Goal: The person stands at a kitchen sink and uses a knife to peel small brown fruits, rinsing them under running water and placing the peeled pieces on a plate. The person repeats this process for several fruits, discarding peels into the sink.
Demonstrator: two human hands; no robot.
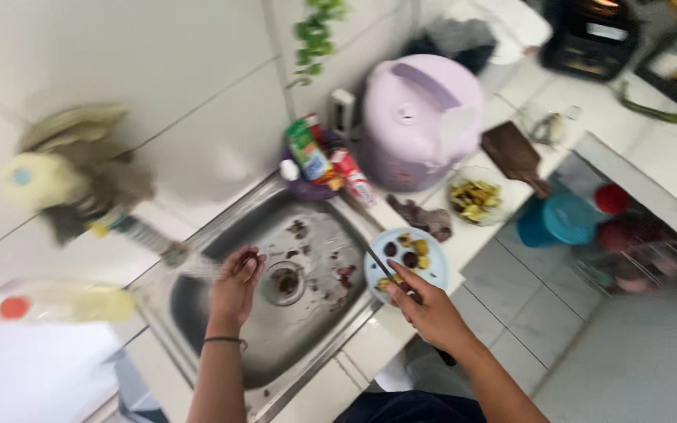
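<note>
- Steel sink [221, 345] sits under my left hand [237, 283]; the fingers are pinched together on a small dark piece, held over the drain [284, 282].
- My right hand [431, 312] is clamped around a knife [389, 274], blade angled away from me across the blue plate [435, 266] just ahead of the knuckles.
- Cut pieces [409, 254], dark and yellow, lie on that plate. More dark scraps [299, 229] lie in the basin beyond my left fingers.
- Risk: the plate sits right on the ledge between sink and counter edge. A sideways push from the knife could likely tip it into the basin.
- Risk: the piece in my left fingers looks small and wet. If it slips, it probably goes down the open drain.
- Risk: the knife tip is hard to track, since the view is blurred. If my left hand moves right for another piece, it crosses the blade line.
- Bowl of yellow chunks [473, 200] and a wooden board [515, 157] lie further out past the plate, well apart from both hands.
- Lilac cooker [421, 117] stands beyond them, out of reach of any slip.
</note>
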